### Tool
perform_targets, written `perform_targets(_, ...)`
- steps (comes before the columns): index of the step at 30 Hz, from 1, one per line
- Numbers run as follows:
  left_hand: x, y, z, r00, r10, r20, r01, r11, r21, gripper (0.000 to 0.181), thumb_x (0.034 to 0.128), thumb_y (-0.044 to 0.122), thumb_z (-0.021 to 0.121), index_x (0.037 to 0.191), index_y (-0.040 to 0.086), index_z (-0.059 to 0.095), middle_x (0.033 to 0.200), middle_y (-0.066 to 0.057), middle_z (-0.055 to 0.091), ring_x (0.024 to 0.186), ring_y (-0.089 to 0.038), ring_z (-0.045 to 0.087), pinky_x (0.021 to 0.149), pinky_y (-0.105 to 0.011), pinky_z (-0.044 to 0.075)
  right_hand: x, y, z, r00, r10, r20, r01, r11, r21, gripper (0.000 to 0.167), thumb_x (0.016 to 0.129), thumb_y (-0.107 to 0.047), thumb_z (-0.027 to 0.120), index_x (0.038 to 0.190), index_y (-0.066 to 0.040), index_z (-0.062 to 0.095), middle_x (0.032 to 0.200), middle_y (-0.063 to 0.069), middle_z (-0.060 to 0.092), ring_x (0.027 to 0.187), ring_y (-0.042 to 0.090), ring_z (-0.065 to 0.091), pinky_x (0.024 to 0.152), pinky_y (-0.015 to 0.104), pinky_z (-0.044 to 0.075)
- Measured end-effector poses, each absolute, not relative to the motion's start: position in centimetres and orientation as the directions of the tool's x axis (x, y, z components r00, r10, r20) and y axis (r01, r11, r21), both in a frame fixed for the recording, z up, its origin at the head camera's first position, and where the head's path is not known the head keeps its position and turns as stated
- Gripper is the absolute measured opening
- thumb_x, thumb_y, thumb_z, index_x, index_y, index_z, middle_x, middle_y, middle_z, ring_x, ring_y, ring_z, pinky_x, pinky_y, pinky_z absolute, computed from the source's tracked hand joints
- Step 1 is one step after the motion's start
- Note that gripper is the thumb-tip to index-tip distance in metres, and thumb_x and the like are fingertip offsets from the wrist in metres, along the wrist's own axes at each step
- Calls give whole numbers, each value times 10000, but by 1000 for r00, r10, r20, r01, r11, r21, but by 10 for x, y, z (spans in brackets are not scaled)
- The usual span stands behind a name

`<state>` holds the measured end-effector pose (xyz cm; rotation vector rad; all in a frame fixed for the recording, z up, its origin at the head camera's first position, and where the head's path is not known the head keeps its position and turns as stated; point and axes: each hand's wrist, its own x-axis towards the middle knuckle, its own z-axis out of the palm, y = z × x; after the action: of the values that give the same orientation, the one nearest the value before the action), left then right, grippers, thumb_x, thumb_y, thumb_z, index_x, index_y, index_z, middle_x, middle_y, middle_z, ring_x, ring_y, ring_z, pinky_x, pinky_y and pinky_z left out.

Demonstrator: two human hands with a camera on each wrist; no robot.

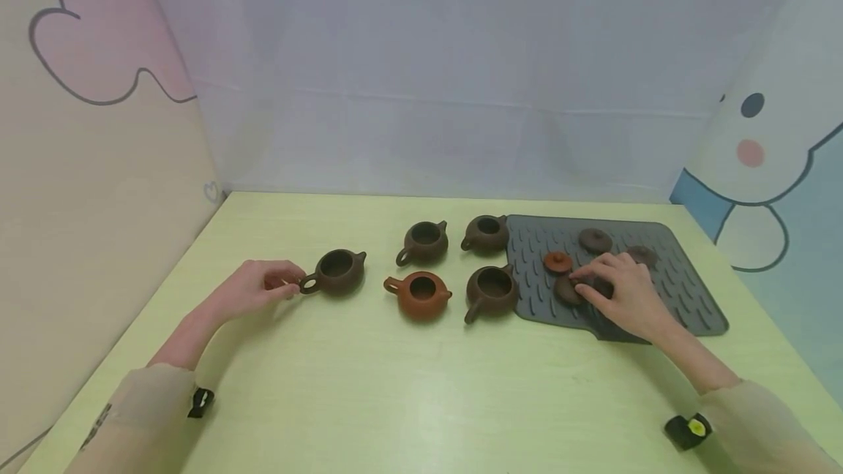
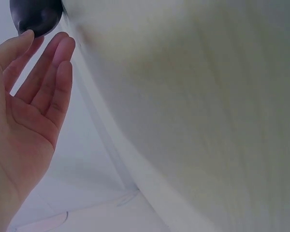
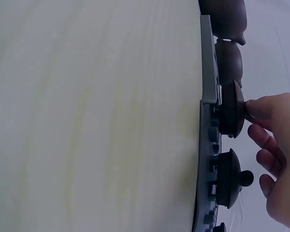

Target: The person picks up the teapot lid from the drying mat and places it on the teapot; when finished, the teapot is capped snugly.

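At the left, my left hand (image 1: 263, 287) has its thumb and fingertips at the loop handle of a dark brown teapot (image 1: 339, 273), pinching it; the teapot sits lidless on the table. In the left wrist view that teapot (image 2: 37, 17) shows only partly at the top edge. Over the grey mat my right hand (image 1: 622, 291) pinches the knob of a dark teapot lid (image 1: 567, 290). The right wrist view shows this lid (image 3: 230, 110) upright on the mat's ridges, thumb and finger at its knob, with another dark lid (image 3: 227, 179) beside it.
Lidless teapots stand mid-table: an orange-brown one (image 1: 421, 297) and dark ones (image 1: 424, 242), (image 1: 487, 233), (image 1: 492, 291). The ridged grey mat (image 1: 698, 317) also bears an orange lid (image 1: 557, 262) and dark lids (image 1: 596, 241), (image 1: 642, 255). Walls border the table's back and sides.
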<state>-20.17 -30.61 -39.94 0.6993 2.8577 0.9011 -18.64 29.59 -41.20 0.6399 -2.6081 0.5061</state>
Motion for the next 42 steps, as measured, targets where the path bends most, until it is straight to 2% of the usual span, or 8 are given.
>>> perform_targets(6, -205, -304, -403, -898, 432, 84, 390, 692, 607, 187, 917, 111, 687, 1094, 156, 724, 1045, -13, 751, 861, -21, 683, 742, -230, 551, -187, 293, -411, -770, -353, 532, -536, 810, -239, 238, 755, -43, 810, 960, -141, 738, 929, 60, 651, 882, 254, 484, 728, 409, 261)
perform_targets(13, -207, -303, -404, -890, 451, 69, 374, 635, 676, 208, 914, 92, 690, 1122, 97, 700, 988, -86, 756, 791, -141, 721, 712, -233, 556, -190, 287, -410, -719, -332, 610, -571, 783, -247, 241, 716, -32, 818, 936, -92, 740, 888, 63, 640, 843, 219, 458, 726, 391, 244)
perform_targets(21, -206, -302, -402, -894, 446, 47, 352, 634, 689, 219, 915, 86, 687, 1134, 83, 691, 992, -110, 754, 763, -142, 720, 698, -226, 546, -190, 272, -404, -637, -311, 706, -655, 700, -283, 215, 705, -17, 798, 901, -86, 745, 864, 60, 643, 847, 236, 467, 754, 428, 233)
perform_targets(31, -207, -303, -404, -891, 451, 48, 351, 619, 703, 230, 916, 85, 683, 1146, 77, 685, 998, -130, 751, 759, -142, 725, 682, -237, 554, -190, 249, -402, -636, -283, 718, -693, 619, -370, 204, 714, -31, 795, 897, -104, 744, 871, 37, 648, 882, 162, 464, 830, 422, 251)
perform_targets(33, -207, -304, -404, -889, 455, 51, 356, 617, 702, 229, 916, 81, 681, 1145, 73, 683, 999, -134, 749, 760, -138, 725, 682, -236, 554, -191, 244, -402, -620, -290, 729, -713, 597, -369, 198, 719, -47, 792, 904, -104, 747, 871, 34, 647, 872, 151, 465, 831, 399, 246)
perform_targets(37, -206, -304, -404, -886, 461, 59, 370, 624, 688, 232, 918, 62, 672, 1149, 64, 680, 1000, -139, 748, 756, -134, 724, 683, -234, 554, -193, 232, -403, -569, -296, 767, -762, 541, -356, 128, 810, -166, 771, 919, -102, 751, 870, 33, 645, 855, 145, 461, 829, 371, 229)
perform_targets(42, -206, -302, -403, -885, 461, 59, 374, 631, 680, 235, 921, 65, 667, 1156, 66, 679, 1002, -129, 749, 762, -145, 725, 689, -240, 556, -197, 217, -404, -526, -280, 803, -798, 488, -353, 231, 904, -331, 704, 911, -105, 754, 874, 52, 655, 860, 181, 473, 842, 366, 235)
